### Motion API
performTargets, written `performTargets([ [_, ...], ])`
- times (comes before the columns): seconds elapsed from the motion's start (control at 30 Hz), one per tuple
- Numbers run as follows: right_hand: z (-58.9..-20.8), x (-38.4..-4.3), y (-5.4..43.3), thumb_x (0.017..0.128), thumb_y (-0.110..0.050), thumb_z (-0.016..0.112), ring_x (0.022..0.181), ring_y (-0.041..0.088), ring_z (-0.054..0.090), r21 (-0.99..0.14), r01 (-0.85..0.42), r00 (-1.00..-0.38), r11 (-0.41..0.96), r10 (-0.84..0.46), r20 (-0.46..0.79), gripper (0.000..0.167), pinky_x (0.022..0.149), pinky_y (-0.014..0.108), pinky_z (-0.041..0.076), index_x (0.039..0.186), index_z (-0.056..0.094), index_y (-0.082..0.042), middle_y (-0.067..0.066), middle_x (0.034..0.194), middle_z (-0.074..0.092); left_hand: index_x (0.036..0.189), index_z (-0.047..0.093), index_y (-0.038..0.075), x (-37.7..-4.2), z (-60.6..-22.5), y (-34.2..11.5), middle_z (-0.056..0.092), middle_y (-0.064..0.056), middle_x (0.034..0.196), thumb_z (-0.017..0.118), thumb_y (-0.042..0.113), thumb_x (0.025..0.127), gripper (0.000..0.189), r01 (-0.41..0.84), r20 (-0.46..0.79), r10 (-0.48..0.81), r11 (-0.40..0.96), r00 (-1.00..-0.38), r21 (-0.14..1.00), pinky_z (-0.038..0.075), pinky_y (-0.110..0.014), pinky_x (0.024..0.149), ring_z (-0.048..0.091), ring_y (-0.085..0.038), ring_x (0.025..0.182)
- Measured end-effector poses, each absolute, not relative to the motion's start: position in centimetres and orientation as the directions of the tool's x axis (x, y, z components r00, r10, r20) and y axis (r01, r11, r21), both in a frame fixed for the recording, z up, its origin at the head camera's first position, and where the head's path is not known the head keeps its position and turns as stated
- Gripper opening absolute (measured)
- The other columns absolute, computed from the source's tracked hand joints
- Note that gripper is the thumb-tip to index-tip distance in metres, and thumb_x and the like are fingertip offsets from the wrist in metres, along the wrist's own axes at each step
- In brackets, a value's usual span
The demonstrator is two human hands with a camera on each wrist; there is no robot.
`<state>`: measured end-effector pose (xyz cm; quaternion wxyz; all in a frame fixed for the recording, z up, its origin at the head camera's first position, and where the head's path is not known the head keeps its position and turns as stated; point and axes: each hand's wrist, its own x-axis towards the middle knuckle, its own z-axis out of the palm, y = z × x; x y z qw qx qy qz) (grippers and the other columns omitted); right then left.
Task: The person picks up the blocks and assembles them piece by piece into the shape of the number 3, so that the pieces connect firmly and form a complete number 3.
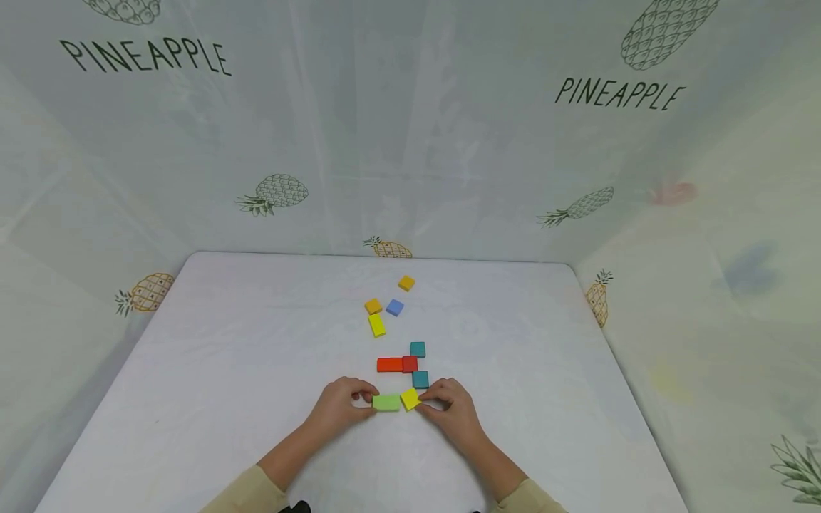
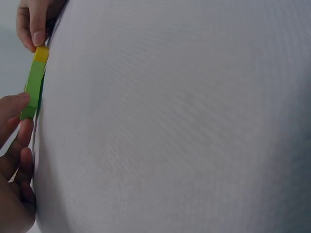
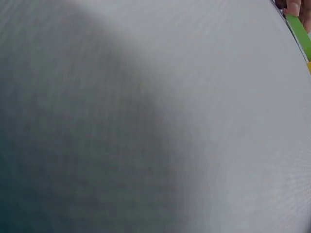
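Between thumb and fingers, my left hand (image 1: pixel 338 407) pinches the left end of a light green rectangular block (image 1: pixel 386 403). My right hand (image 1: pixel 454 413) pinches a small yellow square block (image 1: pixel 410 400), slightly turned, just right of the green one. In the left wrist view the yellow block (image 2: pixel 42 54) sits end to end with the green block (image 2: pixel 34 82). Just beyond them lie a lower teal block (image 1: pixel 420 380), a red square block (image 1: pixel 410 364), an orange-red rectangular block (image 1: pixel 389 365) and an upper teal block (image 1: pixel 417 349), grouped closely. The right wrist view shows little of my right hand.
Farther back on the white table (image 1: pixel 256 320) lie a long yellow block (image 1: pixel 377 325), a blue block (image 1: pixel 395 308) and two orange-yellow blocks, one on the left (image 1: pixel 373 306) and one farthest away (image 1: pixel 407 283). A pineapple-print curtain (image 1: pixel 410 128) hangs behind and beside the table.
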<state>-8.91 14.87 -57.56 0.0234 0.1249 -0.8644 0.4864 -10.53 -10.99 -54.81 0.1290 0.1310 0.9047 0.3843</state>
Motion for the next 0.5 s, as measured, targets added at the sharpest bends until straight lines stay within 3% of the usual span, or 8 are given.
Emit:
performTargets([
  [0.5, -58.05, -8.97, 14.91, 0.081, -0.017, 0.081, 0.089, 0.01, 0.055, -0.837, -0.232, -0.969, 0.495, -0.187, 0.158, 0.013, 0.076, 0.022, 0.049, 0.091, 0.077, -0.024, -0.016, 0.089, 0.063, 0.1, 0.075, 0.019, -10.57, -55.26, -10.88, 0.058, 0.016, 0.079, 0.084, 0.019, 0.077, 0.025, 0.162, -0.116, 0.33, 0.702, -0.937, 0.694, 0.045, -0.028, 0.07, 0.05, -0.011, 0.08],
])
